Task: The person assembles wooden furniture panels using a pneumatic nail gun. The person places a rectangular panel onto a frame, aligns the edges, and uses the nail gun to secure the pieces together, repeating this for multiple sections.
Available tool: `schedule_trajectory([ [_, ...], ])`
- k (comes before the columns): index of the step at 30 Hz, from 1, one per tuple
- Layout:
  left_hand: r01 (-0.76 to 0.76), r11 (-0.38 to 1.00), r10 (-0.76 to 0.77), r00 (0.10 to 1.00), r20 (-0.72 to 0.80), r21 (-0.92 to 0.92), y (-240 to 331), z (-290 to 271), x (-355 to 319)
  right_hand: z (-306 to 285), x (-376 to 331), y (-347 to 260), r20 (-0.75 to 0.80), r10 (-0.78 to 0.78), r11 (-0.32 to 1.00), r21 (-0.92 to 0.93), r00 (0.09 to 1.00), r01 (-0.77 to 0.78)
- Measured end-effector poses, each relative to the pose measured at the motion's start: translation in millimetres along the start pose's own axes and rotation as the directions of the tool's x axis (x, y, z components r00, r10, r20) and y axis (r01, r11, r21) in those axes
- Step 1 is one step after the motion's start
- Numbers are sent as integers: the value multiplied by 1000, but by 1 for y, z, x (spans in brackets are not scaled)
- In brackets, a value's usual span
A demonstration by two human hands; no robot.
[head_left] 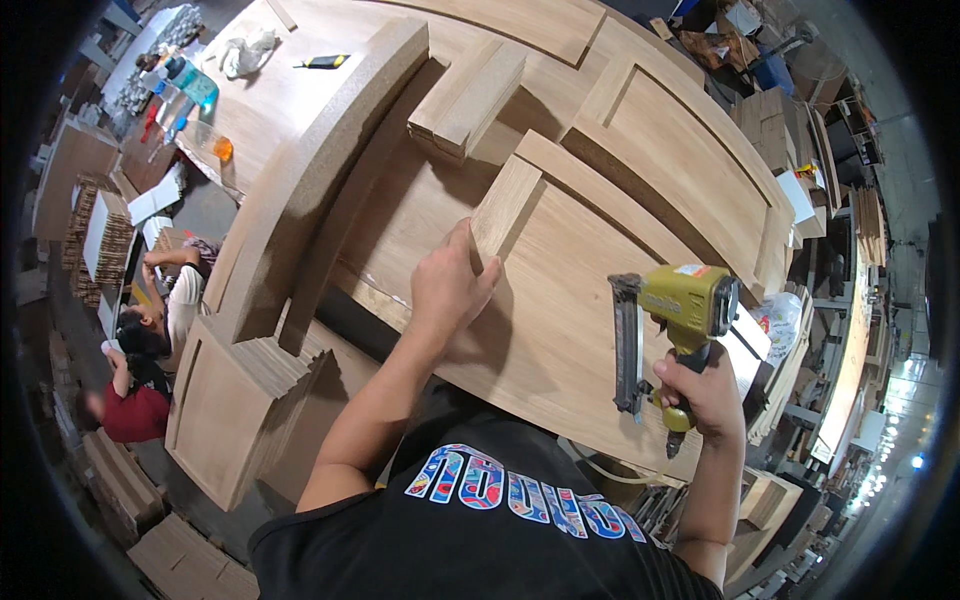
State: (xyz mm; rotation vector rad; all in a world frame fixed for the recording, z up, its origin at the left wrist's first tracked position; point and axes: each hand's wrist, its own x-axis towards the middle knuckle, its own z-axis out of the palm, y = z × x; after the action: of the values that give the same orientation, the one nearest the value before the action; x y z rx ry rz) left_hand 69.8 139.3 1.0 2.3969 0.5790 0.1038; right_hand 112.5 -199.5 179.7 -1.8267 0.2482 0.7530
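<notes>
My left hand is closed on the near end of a short wooden strip, thumb on one side and fingers on the other. The strip lies along the left end of a flat wooden panel and meets a longer strip at the panel's far edge. My right hand is wrapped round the handle of an olive-green pneumatic nail gun, lifted above the panel's right part. Its dark magazine faces left, and the nose points down, apart from the wood.
Left stands a stack of panels; beyond the strip lies a bundle of wooden strips. A framed panel lies at the far right. Bottles and a utility knife rest at the far left. Two people are at left.
</notes>
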Motion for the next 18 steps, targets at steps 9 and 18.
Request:
schedule_trajectory([
  [9,3,998,-4,1000,-10,-69,6,-4,5,45,39,-55,25,-55,992,-112,998,57],
  [18,6,997,-11,998,-67,-78,6,-3,4,63,86,-95,116,-21,947,-317,993,57],
])
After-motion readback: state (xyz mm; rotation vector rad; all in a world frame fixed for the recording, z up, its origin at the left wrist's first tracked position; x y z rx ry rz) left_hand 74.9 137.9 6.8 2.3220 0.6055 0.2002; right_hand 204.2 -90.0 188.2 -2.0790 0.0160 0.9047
